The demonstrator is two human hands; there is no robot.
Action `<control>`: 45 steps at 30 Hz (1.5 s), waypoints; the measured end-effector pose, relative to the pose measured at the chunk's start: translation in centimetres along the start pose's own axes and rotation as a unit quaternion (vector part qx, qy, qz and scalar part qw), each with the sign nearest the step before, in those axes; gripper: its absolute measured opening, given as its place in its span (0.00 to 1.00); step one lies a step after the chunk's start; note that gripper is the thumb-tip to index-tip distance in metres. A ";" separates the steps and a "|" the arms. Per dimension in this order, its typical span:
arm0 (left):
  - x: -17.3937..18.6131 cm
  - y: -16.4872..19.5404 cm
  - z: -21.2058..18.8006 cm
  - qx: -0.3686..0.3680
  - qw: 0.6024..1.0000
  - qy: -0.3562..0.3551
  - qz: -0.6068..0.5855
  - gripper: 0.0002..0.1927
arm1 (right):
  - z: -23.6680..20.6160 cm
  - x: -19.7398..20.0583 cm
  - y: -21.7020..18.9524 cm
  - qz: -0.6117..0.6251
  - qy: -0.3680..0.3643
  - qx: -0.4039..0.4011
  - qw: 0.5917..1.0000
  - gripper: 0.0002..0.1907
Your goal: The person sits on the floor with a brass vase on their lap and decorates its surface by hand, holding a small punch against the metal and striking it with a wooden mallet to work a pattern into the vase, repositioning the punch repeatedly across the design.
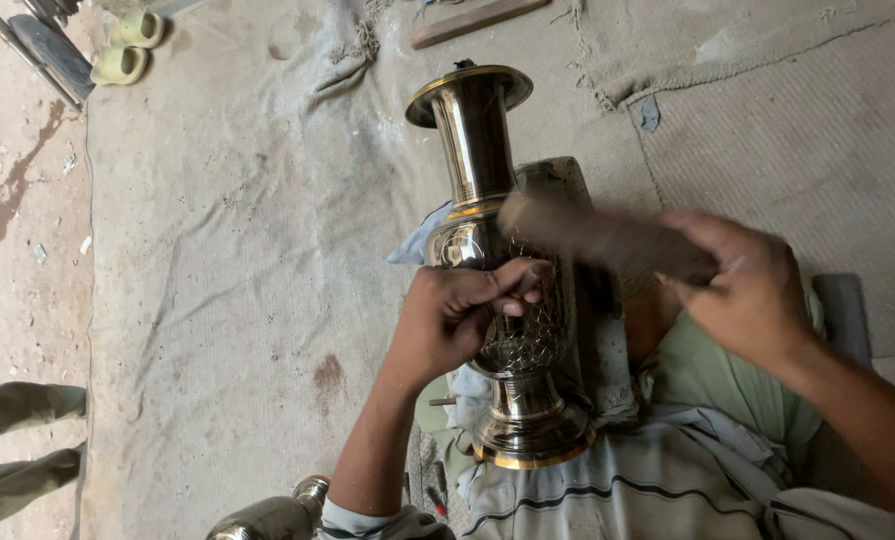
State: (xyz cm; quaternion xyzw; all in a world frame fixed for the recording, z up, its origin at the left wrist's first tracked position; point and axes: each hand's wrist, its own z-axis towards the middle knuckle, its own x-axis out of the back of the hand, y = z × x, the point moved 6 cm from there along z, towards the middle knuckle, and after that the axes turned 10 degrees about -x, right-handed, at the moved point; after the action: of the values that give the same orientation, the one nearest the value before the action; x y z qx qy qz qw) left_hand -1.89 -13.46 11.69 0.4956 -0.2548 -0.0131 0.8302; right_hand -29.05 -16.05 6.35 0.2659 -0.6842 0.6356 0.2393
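Head view shows a shiny metal vase (493,260) lying on its side across the person's lap, its wide mouth pointing away and its foot close to the belly. The left hand (458,315) rests on the round belly of the vase, fingers pinched shut on something thin, maybe a small pointed tool, but it is too small to be sure. The right hand (753,285) is closed tight around a dark wooden mallet (593,235), which is blurry and hangs just above the pinched fingers. Right under those fingers a net of fine scratched lines covers part of the belly. The neck beyond the grip and the foot below it are plain and smooth, so the pattern looks partly done. A second metal piece (273,515) lies near the left elbow, and yellow sandals (128,45) sit far off on the cloth (238,250)
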 end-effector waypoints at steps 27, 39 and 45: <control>-0.6 -0.3 -5.6 0.012 0.913 0.389 0.118 0.29 | 4.6 3.7 -16.8 -0.485 -0.026 0.243 0.840 0.27; -1.5 -0.5 -4.9 0.002 0.886 0.440 0.145 0.29 | 7.7 3.1 -17.3 -0.306 -0.142 0.119 0.934 0.29; -2.0 -0.1 -4.8 -0.037 0.898 0.410 0.159 0.31 | 6.2 2.9 -19.6 -0.362 -0.111 0.263 0.888 0.28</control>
State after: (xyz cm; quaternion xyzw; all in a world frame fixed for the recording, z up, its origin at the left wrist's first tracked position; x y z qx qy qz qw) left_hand -1.52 -9.03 8.95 0.3789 0.0330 0.3139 0.8699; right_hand -18.02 -23.35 22.36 0.6169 -0.3707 0.6276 0.2969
